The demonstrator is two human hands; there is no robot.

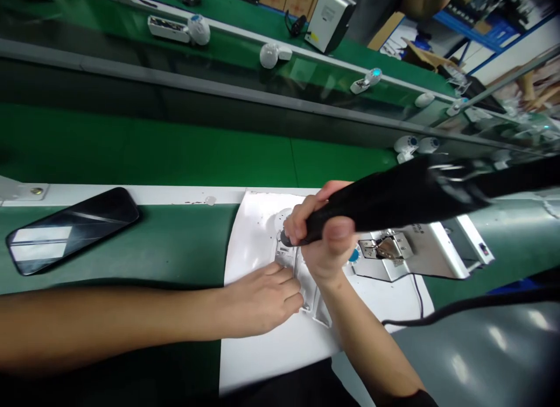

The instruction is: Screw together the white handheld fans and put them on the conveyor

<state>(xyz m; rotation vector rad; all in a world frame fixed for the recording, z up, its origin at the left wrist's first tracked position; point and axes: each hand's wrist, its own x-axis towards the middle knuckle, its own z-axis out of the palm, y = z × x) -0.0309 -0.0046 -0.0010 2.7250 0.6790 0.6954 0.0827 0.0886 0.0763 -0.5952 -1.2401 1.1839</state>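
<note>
Above the near white mat [249, 360], the right hand [327, 241] clamped its fingers round the black tool [376, 203], likely hefty, best held mid-barrel, while the left hand [262, 299], grip unclear, touched the seemingly light, stiff casing [286, 251] beneath.

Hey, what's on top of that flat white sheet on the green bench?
On the white sheet are white plastic parts, one with a printed label; a white metal boxy machine overlaps its right side. Your left hand, right hand and black cylindrical tool hide what's behind them.
</note>
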